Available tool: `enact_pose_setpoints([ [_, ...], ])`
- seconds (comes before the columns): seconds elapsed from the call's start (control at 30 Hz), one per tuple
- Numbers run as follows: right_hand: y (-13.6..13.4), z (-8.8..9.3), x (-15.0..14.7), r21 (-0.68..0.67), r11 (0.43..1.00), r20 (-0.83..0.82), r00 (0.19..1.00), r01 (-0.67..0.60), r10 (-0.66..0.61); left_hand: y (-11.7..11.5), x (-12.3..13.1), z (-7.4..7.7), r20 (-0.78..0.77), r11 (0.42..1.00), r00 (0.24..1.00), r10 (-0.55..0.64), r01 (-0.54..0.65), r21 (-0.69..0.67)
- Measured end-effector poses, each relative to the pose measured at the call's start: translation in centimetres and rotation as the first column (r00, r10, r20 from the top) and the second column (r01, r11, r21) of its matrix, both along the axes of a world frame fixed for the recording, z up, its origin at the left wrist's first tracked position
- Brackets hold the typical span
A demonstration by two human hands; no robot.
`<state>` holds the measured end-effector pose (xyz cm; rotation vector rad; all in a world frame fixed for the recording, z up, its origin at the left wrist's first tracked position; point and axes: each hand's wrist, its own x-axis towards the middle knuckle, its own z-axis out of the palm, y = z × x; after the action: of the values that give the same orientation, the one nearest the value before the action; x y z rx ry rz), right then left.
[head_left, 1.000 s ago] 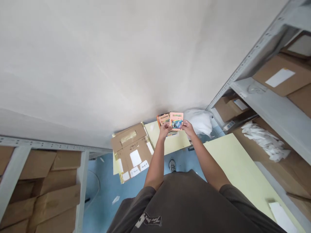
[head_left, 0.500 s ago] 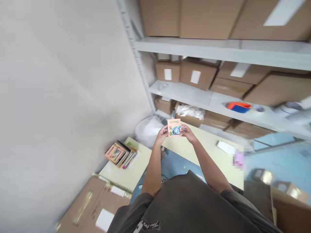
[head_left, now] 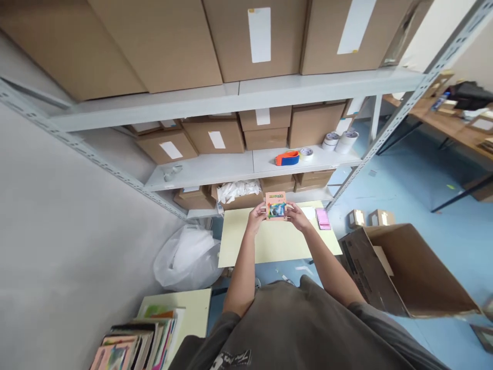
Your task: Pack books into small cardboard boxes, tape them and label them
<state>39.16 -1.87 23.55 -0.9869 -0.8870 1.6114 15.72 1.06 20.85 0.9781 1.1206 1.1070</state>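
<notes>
A small pink book (head_left: 276, 207) with a colourful picture on its cover is held upright over the pale yellow table (head_left: 246, 239). My left hand (head_left: 256, 218) grips its left edge, and my right hand (head_left: 297, 216) grips its right edge. Part of each hand's fingers is hidden behind the book. On the table beyond my right hand lies a bright pink item (head_left: 323, 219), partly blurred out. A white piece (head_left: 308, 213) lies just behind that hand.
Ahead stands a metal shelf (head_left: 215, 167) with cardboard boxes, tape rolls (head_left: 346, 141) and an orange-blue band (head_left: 287, 158). At left are a plastic bag (head_left: 188, 257) and a pile of books (head_left: 134, 341). An open carton (head_left: 419, 272) stands on the right.
My view has swung to the right, showing more of the shelf and the open carton. The pink book stays between both hands, and it is now over the table's far part.
</notes>
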Motion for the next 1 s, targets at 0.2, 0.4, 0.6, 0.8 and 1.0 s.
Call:
enact_pose_setpoints([
  [0.2, 0.1, -0.3, -2.3, 0.046, 0.987, 0.088, 0.984, 0.152, -0.156, 1.3, 0.4, 1.3, -0.287, 0.978, 0.951, 0.112, -0.054, 0.204],
  [0.4, 0.7, -0.6, -8.0, 0.277, 0.958, 0.273, 0.949, 0.079, -0.157, 0.8, 0.7, 1.4, -0.164, 0.966, 0.986, -0.002, 0.044, 0.255],
  [0.6, 1.4, -0.4, -10.0, 0.281, 0.912, 0.322, 0.866, 0.299, -0.383, 2.6, -4.9, 0.9, 0.084, 0.991, 0.99, -0.113, 0.106, 0.08],
  [0.8, 2.1, 1.2, -8.6, 0.056, 0.973, 0.213, 0.949, 0.224, -0.231, 3.9, -7.5, 1.3, 0.222, 0.988, 0.963, -0.153, 0.153, 0.016],
  [1.0, 2.0, 2.4, -7.5, 0.066, 0.974, 0.153, 0.963, 0.215, -0.223, 4.1, -6.3, 2.3, -0.068, 0.991, 0.994, 0.087, -0.079, 0.111],
])
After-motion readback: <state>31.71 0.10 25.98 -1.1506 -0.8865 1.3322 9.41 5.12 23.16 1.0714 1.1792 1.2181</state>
